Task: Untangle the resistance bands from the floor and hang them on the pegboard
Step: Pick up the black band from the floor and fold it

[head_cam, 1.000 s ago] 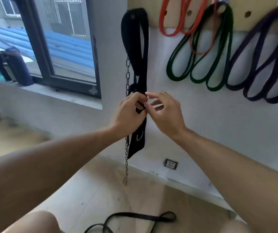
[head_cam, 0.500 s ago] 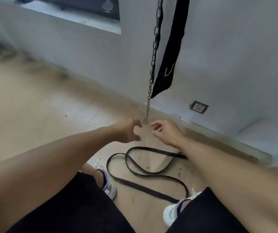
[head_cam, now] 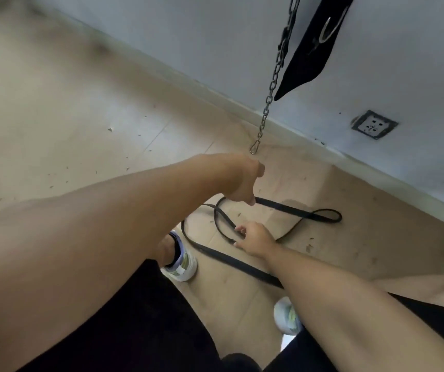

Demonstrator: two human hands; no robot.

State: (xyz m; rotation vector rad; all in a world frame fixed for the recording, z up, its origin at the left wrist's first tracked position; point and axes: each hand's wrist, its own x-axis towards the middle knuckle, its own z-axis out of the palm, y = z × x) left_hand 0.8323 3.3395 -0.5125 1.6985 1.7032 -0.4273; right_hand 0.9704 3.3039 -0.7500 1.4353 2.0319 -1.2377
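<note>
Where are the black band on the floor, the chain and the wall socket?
Black band (head_cam: 322, 214), head view: far loop.
Chain (head_cam: 269, 93), head view: middle links.
Wall socket (head_cam: 374, 124), head view: faceplate centre.

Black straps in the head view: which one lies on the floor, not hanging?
The thin black resistance band looped on the floor by both hands. The wide black strap with the metal ring hangs against the wall.

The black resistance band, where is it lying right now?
In the head view, the black resistance band lies looped on the floor below the hanging chain, in front of the shoes, with the left hand and right hand at its loops.
</note>
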